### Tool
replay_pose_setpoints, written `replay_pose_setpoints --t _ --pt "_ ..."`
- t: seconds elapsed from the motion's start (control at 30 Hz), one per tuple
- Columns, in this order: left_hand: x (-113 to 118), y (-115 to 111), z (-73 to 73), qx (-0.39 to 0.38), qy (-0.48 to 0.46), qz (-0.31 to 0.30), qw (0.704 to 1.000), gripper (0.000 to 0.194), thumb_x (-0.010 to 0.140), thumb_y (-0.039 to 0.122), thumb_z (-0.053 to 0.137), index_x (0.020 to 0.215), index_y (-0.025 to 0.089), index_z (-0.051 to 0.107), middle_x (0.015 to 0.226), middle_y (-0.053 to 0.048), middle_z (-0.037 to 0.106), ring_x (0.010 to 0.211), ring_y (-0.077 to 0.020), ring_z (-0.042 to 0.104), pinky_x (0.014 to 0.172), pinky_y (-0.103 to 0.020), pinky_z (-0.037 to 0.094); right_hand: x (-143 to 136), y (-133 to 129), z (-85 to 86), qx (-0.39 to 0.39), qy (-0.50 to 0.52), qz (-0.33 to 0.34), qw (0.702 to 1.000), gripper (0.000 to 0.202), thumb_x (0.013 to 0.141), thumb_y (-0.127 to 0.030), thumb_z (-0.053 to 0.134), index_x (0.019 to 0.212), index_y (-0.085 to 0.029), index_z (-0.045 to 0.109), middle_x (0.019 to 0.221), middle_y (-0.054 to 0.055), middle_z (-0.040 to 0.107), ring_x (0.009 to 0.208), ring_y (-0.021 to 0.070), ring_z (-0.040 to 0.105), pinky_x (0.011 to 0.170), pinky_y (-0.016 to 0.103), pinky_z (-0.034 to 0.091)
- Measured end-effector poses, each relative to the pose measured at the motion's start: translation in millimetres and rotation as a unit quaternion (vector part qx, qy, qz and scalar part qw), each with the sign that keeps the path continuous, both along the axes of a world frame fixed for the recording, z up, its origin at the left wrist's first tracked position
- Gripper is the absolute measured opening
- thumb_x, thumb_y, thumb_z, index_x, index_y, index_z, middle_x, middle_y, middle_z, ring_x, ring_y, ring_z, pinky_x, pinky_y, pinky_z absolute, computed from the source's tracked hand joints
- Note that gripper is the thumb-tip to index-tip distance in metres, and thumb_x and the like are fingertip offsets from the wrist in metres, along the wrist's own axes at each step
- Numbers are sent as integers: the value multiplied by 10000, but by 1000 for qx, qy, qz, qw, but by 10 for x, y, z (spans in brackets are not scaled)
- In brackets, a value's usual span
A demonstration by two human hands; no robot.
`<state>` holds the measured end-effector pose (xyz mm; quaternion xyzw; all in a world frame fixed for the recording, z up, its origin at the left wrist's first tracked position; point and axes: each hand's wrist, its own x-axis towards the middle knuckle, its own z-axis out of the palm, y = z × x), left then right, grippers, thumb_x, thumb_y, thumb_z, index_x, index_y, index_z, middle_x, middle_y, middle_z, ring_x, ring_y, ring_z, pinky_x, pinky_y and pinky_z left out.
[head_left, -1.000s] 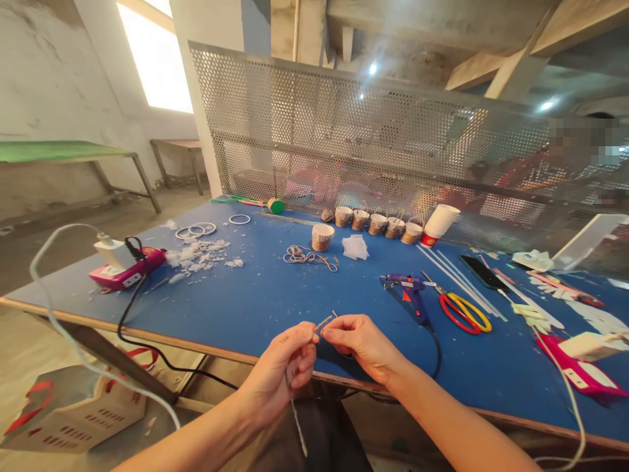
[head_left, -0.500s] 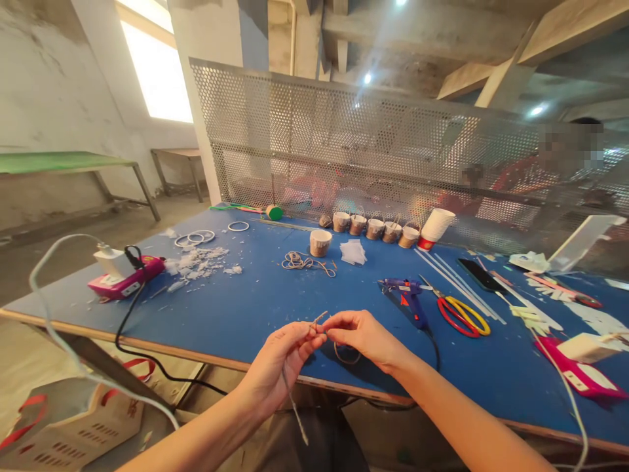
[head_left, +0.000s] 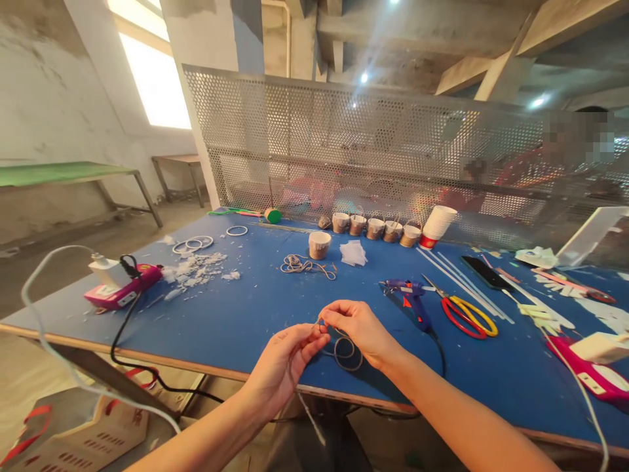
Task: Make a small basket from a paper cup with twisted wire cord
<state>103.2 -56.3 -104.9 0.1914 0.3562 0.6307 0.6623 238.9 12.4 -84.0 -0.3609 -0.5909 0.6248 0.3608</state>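
Over the table's front edge, my left hand [head_left: 289,354] pinches a thin twine [head_left: 310,419], whose loose end dangles below the palm past the table edge. My right hand [head_left: 356,328] meets it at the fingertips and pinches the same twine. A loop of the twine lies under the right hand. The exact crossing of the strands between the fingers is too small to make out. Beyond the hands sit a coil of cord [head_left: 307,265], a single twine-wrapped cup [head_left: 320,245] and a stack of white squares [head_left: 353,253].
Right of my hands lie a blue glue gun [head_left: 410,298], scissors [head_left: 469,314], white sticks [head_left: 464,285] and a phone [head_left: 486,272]. Several small cups [head_left: 375,228] and stacked paper cups [head_left: 438,226] line the back. Leftward are white scraps [head_left: 196,272] and a pink power strip [head_left: 122,288].
My right hand has shifted slightly up and left, its fingertips now closing over the twine end that stuck out above the left fingers. The loop beneath shows more. The view has turned slightly.
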Motion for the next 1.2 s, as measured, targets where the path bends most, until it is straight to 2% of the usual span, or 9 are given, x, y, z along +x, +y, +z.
replay_pose_setpoints --t 0.37,0.57,0.67,0.73,0.83,0.87,1.0,1.1,1.2 --pt "74 5 -25 7 1 -27 1000 140 633 196 779 668 68 736 801 -110 751 743 -155 691 782 -210 560 56 79 -19 1 23 -43 999 243 660 -403 706 664 -161 682 651 1 592 614 117 458 614 258 378" --pt "-1 49 42 0 47 -10 999 150 600 198 802 654 78 730 815 -116 751 775 -169 692 803 -223 560 397 86 -3 101 -70 -33 992 359 735 -436 645 1005 -200 653 920 39 665 800 168 579 743 308 441" --pt "-124 120 111 -13 74 5 997 72 627 140 761 636 79 725 822 -124 750 762 -166 699 767 -204 570 823 99 14 205 -204 -132 948 235 771 -428 586 723 -202 624 687 5 621 686 175 562 658 292 421" --pt "-203 188 175 -28 96 8 995 31 663 87 705 650 71 727 803 -129 747 715 -150 699 700 -172 574 1129 146 18 215 -300 -210 905 388 800 -495 502 531 -216 508 510 -12 513 536 163 498 548 288 360" --pt "-270 323 266 -38 123 -5 992 126 704 33 631 615 69 713 772 -135 740 685 -143 702 646 -148 572 1461 306 4 233 -410 -330 818 352 692 -530 610 541 -232 499 547 4 561 565 188 527 562 297 352" --pt "-274 375 289 -40 128 -13 991 158 713 22 613 592 68 704 781 -140 740 693 -148 706 653 -154 575 1513 379 -8 222 -412 -329 820 310 634 -515 665 600 -232 542 615 14 608 608 200 553 576 297 367" --pt "-223 570 328 -44 140 -21 989 208 733 -8 568 585 61 697 763 -135 733 675 -138 703 663 -157 579 1432 669 -76 139 -339 -217 905 218 643 -417 657 705 -214 607 603 4 621 550 178 542 512 278 368" --pt "-165 669 318 -42 153 -27 987 206 727 -14 574 582 65 697 758 -127 732 667 -132 699 669 -157 579 1205 789 -75 114 -306 -201 923 177 672 -360 609 614 -197 578 545 14 594 457 148 490 429 265 325" --pt "-127 742 305 -43 174 -27 983 185 719 0 602 580 74 699 763 -124 735 677 -131 696 686 -159 577 973 745 24 117 -267 -189 938 171 690 -353 599 704 -183 621 649 41 657 473 146 538 395 249 329"
